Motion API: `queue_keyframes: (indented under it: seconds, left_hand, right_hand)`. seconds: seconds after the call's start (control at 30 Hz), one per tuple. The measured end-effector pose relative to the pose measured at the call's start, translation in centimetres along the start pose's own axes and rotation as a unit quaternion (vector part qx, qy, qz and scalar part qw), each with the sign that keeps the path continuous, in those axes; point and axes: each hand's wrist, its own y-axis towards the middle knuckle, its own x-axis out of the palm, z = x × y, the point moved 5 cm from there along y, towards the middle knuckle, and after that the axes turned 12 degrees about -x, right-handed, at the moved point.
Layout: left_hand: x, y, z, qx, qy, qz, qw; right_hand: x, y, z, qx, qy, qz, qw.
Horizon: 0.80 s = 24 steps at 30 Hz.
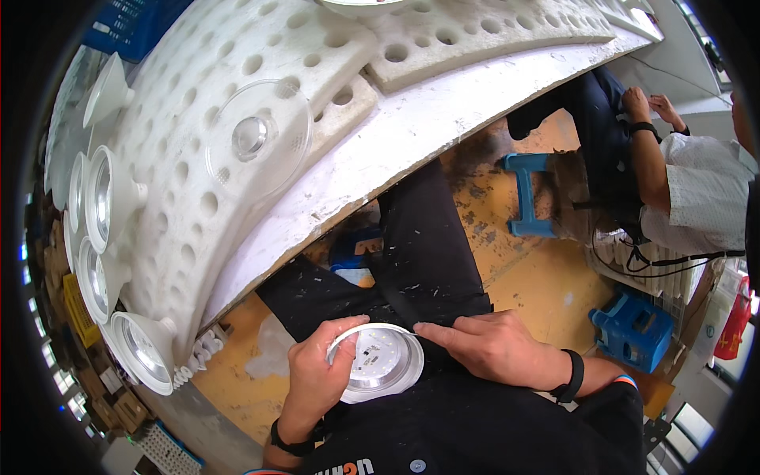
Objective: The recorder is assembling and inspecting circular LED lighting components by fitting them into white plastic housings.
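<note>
Over my lap, a round white lamp housing (401,378) lies tilted with its open side up. Inside it sits a round circuit board (374,352) dotted with small LEDs. My left hand (319,366) grips the housing's left rim, thumb inside and fingers around the outside. At the upper right rim is my right hand (495,346), its index finger stretched to the edge and the other fingers curled under. Whatever its fingertips may pinch is too small to make out. A clear round lamp cover (297,150) rests on the foam board.
A white foam board with holes (170,229) covers much of the white table (348,174). Several lamp housings (144,348) line its left edge. To the right, a co-worker (673,170) sits beside a blue stool (524,194). A blue plastic stool (631,328) stands on the floor.
</note>
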Motion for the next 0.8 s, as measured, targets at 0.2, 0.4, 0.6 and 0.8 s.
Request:
queue_keyframes:
  seconds: [0.2,0.4,0.6,0.8]
  left_hand:
    - [0.1,-0.5,1.1,0.054,0.018,0.0,0.998]
    - [0.0,-0.8,2.4,0.091,0.084,0.007,0.992]
    - [0.1,-0.8,3.4,0.138,0.112,0.01,0.984]
    - [0.1,-0.8,3.9,0.16,0.125,0.014,0.979]
  right_hand:
    - [-0.5,0.4,-0.2,-0.023,0.009,0.021,0.999]
    - [-0.7,0.3,-0.6,-0.026,-0.016,0.022,0.999]
    - [-1.2,0.5,-0.9,-0.034,-0.048,0.029,0.998]
    - [-1.7,0.9,-1.0,-0.041,-0.057,0.008,0.998]
